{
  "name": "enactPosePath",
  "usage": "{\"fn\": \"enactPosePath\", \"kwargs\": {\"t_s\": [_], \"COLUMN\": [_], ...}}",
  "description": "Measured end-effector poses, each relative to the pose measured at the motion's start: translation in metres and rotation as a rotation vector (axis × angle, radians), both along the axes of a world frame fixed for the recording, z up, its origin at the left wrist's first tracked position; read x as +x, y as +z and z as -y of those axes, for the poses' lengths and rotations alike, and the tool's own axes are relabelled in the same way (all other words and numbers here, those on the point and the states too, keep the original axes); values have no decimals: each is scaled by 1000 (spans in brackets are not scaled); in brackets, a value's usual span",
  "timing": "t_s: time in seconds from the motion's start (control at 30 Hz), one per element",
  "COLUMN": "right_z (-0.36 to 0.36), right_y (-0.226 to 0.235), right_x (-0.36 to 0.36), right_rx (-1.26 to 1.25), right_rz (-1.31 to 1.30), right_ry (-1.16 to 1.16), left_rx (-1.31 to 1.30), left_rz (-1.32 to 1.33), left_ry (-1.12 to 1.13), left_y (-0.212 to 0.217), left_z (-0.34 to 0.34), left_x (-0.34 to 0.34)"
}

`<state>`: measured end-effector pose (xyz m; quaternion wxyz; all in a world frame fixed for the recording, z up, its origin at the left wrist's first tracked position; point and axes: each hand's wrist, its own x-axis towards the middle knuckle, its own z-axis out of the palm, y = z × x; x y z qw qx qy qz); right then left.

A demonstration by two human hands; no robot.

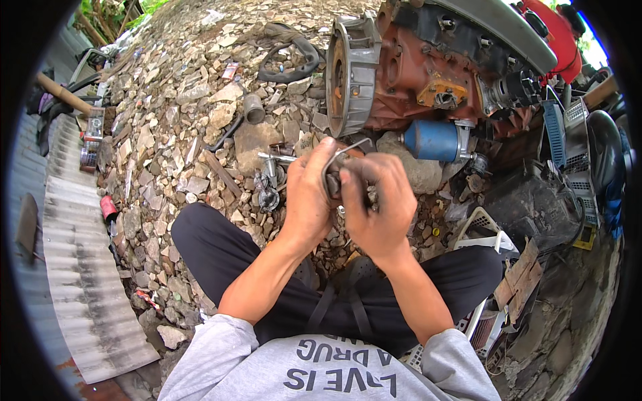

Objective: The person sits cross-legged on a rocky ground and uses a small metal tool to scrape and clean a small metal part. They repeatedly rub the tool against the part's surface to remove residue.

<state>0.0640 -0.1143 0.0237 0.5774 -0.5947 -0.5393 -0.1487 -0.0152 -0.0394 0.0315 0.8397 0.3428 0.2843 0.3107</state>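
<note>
In front of my lap, my left hand is closed round a small dark metal part. A thin, pale metal strip or wire sticks up from between my hands toward the upper right. My right hand meets the left at this part, its blackened thumb and fingers bent in against it. My fingers cover most of the part, so its exact kind is hidden. Just left of my left hand, several shiny metal pieces lie on the stones, one with a bar-like shape.
A large red-brown engine with a blue canister filter stands ahead on the right. Broken stones cover the ground, with a metal cylinder and a black hose on them. Crates stand right; corrugated sheeting lies left.
</note>
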Motion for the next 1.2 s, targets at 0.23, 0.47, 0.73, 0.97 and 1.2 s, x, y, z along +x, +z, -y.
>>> {"fn": "enactPosePath", "kwargs": {"t_s": [0.23,0.47,0.73,0.97,1.2], "right_z": [-2,-1,1,-5,25], "right_y": [0,1,-3,24,35], "right_x": [4,3,3,24,17], "right_rx": [17,30,28,91,-19], "right_rz": [24,20,38,-77,-466], "right_ry": [-10,-5,28,-24,-46], "left_rx": [-27,-22,-9,-17,-229], "left_rz": [-7,33,109,76,244], "left_ry": [19,7,-153,-117,-212], "left_y": [10,-6,0,5,14], "left_z": [5,-3,-19,-1,-13], "left_x": [4,2,-4,2,-7]}}
